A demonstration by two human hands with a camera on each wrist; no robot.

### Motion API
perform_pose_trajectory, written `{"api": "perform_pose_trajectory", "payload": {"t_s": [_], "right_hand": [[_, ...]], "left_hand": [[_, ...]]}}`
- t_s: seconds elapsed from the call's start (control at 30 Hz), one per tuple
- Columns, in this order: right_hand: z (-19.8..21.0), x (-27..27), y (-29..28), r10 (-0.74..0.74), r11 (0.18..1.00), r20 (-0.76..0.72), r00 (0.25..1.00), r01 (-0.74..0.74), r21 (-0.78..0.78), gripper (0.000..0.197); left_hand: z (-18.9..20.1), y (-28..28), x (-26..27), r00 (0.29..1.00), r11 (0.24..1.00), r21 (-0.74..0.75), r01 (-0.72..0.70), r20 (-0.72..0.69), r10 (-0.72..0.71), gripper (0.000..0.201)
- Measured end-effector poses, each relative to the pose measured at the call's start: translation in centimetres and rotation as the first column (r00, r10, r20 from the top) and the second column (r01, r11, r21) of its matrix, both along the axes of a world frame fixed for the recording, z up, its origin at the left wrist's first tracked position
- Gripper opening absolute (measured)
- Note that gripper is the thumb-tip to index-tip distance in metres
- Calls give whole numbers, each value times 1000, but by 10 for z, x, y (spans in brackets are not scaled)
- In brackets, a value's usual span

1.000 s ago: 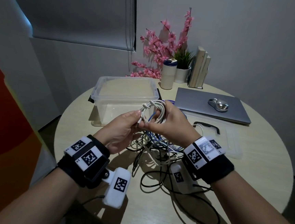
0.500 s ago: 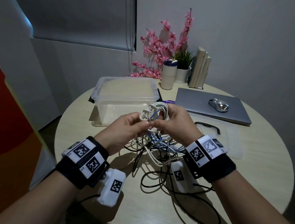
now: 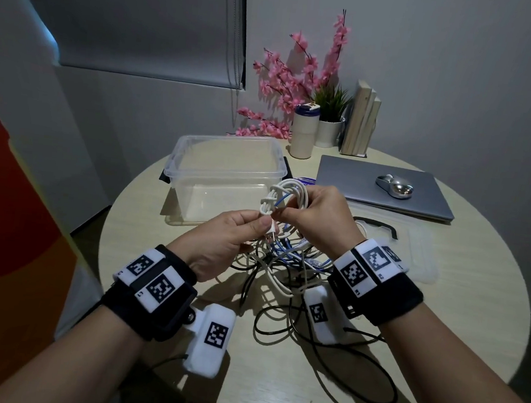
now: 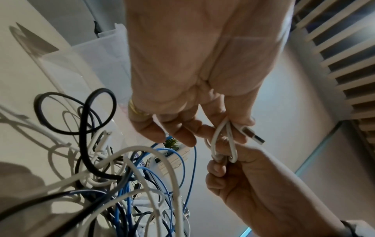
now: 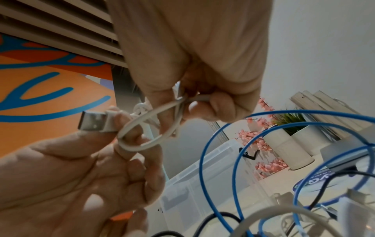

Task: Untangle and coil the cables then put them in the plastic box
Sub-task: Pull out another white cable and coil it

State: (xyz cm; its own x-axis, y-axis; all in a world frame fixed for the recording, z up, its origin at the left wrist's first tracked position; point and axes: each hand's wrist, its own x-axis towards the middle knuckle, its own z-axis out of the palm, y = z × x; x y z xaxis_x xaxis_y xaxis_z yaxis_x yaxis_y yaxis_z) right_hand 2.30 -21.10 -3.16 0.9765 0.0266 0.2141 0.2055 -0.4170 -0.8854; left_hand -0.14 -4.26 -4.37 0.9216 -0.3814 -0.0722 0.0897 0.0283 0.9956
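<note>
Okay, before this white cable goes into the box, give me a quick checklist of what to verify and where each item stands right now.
1. White cable coiled: ok, loops bundled and wrapped.
2. USB plug end secured: not ok, it sticks out loose by the left hand.
3. Right hand grip on coil: ok, fingers pinch it.
4. Coil free of the blue cable: cannot tell, a blue strand shows through the coil.
5. Plastic box open: ok, its lid lies aside.
6. Remaining cables sorted: not ok, tangled on the table.

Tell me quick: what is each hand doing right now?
Left hand: pinching the USB plug end of the white cable.
Right hand: gripping the same white cable's coiled loops.
</note>
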Motion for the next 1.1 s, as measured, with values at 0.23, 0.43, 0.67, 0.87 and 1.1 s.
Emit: {"api": "perform_pose_trajectory", "payload": {"t_s": [0.23, 0.43, 0.67, 0.87, 1.1], "right_hand": [[3, 1, -5, 128, 992, -85, 988, -128, 2, 32], [5, -7, -11, 299, 954, -118, 947, -295, 51, 19], [6, -10, -16, 404, 911, -126, 906, -385, 151, 5], [13, -17, -11, 436, 879, -177, 883, -375, 295, 11], [10, -16, -4, 399, 900, -197, 895, -341, 272, 22]], "left_hand": [[-3, -1, -2, 999, 978, -201, -52, 1, 53, 17], [-2, -13, -8, 990, 952, -283, -121, 39, 137, 16], [-4, -13, -5, 938, 968, -125, -216, 249, 241, 8], [2, -17, -8, 905, 977, -97, -191, 368, 213, 10], [2, -15, 6, 934, 949, -144, -279, 187, 303, 12]]}}
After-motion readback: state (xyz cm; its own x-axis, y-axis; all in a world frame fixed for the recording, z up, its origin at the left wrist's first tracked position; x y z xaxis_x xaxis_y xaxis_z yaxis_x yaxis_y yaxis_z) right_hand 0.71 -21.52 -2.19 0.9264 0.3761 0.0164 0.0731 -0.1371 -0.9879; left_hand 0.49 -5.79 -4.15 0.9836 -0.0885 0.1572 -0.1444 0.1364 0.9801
